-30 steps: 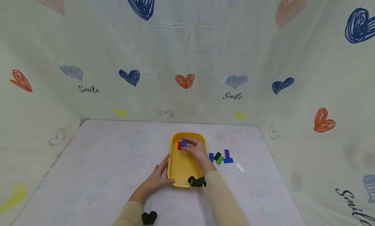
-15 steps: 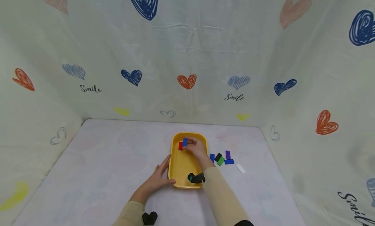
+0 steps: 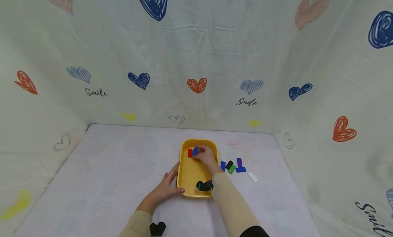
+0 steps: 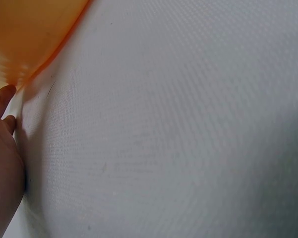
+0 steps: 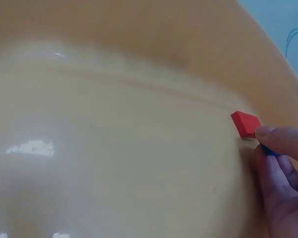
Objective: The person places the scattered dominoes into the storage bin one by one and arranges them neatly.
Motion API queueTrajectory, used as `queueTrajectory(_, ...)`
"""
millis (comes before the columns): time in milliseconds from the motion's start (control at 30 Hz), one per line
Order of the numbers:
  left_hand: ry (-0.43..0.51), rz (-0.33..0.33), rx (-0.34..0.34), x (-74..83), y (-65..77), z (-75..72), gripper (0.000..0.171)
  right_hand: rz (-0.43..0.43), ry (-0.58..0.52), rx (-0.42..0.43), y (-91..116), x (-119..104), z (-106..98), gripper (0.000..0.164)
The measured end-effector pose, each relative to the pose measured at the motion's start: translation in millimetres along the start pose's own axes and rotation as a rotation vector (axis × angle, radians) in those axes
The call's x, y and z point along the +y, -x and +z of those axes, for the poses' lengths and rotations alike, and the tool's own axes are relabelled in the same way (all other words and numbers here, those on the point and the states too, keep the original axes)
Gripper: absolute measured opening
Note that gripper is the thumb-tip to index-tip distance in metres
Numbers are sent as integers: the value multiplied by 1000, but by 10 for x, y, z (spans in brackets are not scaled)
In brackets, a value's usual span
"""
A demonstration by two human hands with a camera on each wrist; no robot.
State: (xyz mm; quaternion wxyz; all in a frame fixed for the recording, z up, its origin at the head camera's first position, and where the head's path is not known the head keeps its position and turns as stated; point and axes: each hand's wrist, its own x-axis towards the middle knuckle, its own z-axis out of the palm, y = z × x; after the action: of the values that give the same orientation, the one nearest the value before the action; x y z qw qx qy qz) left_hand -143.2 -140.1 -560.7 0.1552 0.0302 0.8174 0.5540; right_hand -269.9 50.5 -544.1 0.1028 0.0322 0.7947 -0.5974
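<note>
A yellow tray (image 3: 191, 182) stands on the table, and inside it near the far end lies a red block (image 3: 190, 152). My right hand (image 3: 207, 159) reaches into the tray and pinches a blue block (image 3: 195, 151) between thumb and fingers, right beside the red one. In the right wrist view the red block (image 5: 246, 124) lies on the tray floor, while the blue block (image 5: 270, 150) is mostly hidden by the fingers. My left hand (image 3: 165, 188) touches the tray's left wall with thumb and fingers spread straight. The left wrist view shows two fingertips at the tray's orange-looking side (image 4: 34, 39).
Right of the tray lie several loose blocks: a blue block (image 3: 223, 166), a black block (image 3: 229, 164), a green block (image 3: 232, 169), a purple block (image 3: 239, 162), another blue block (image 3: 241, 169) and a white block (image 3: 253, 177). A heart-printed cloth hangs behind the table (image 3: 122, 162).
My right hand has lowered the blue block slightly, down beside the red block. The left hand stays on the tray's side. The whole head view has shifted a little.
</note>
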Motion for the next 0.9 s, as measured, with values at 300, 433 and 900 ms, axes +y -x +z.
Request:
queueTrajectory(300,-9,-3,6,28,15,7,108,-24,94,18,-47,42,22,43)
queueTrajectory(433,-17,-6,5,41,21,3,108,-47,119,13,-59,58,22,44)
queueTrajectory(900,-32,-4,-1,41,19,6,108,-63,171,-29,-83,75,-3,44)
